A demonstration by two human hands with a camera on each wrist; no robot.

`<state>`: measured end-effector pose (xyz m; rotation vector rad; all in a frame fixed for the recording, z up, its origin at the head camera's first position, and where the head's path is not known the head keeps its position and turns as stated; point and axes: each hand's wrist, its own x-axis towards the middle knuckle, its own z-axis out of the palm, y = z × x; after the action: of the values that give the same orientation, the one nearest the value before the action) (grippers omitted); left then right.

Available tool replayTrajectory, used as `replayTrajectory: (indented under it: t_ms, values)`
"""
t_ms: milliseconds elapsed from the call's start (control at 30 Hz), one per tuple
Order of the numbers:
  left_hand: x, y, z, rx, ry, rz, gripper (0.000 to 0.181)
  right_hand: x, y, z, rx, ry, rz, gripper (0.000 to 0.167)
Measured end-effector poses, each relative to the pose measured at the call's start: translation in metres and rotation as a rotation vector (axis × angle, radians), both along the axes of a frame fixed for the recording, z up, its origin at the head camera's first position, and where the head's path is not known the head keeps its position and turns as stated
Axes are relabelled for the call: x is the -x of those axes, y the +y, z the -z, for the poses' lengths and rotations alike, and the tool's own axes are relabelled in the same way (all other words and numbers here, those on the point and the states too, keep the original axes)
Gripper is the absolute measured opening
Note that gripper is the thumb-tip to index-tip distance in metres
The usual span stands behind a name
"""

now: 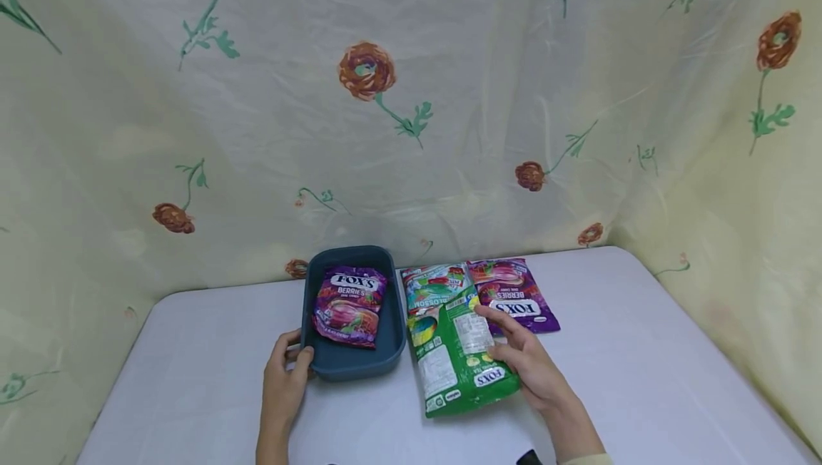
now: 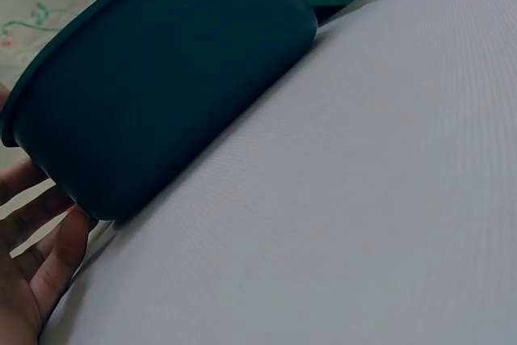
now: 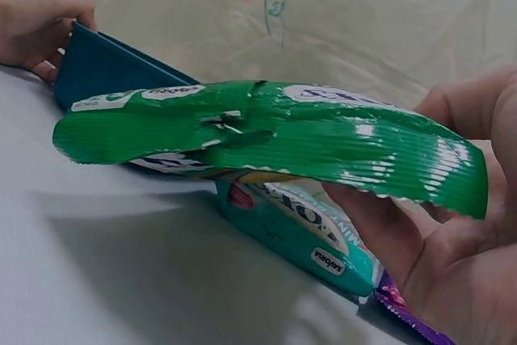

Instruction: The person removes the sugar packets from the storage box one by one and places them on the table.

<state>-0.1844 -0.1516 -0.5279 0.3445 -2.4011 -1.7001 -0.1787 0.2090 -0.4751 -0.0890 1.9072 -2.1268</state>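
A dark blue plastic bin [image 1: 356, 366] stands on the table with a purple Fox's berries candy bag [image 1: 349, 308] lying in it. My left hand [image 1: 287, 377] holds the bin at its near left corner, thumb toward me and fingers along the side. A green Fox's candy bag [image 1: 459, 358] is in my right hand [image 1: 528, 359], gripped by its right edge between thumb and fingers. In the right wrist view the green bag [image 3: 266, 131] is raised off the table, above a teal Fox's candy bag [image 3: 299, 236].
Behind the green bag lie the teal bag [image 1: 437, 287] and a second purple berries bag [image 1: 514, 294], side by side, right of the bin. A floral curtain [image 1: 462, 130] hangs along the back of the white table [image 1: 642, 365]. A small black object [image 1: 529, 458] shows at the bottom edge.
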Motion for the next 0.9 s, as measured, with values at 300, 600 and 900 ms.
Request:
replayTrajectory:
  t_ms: [300, 600, 900]
  values:
    - [0.000, 0.000, 0.002, -0.001, 0.013, -0.003, 0.037, 0.000, 0.005, 0.005, -0.049, -0.008, -0.063, 0.064]
    - [0.001, 0.000, 0.000, 0.007, 0.001, 0.008, 0.037, 0.001, 0.015, 0.010, -0.139, -0.127, -0.078, 0.044]
    - [0.002, -0.001, 0.001, 0.011, -0.003, 0.002, 0.037, 0.005, 0.012, 0.021, -0.256, -0.194, -0.027, 0.031]
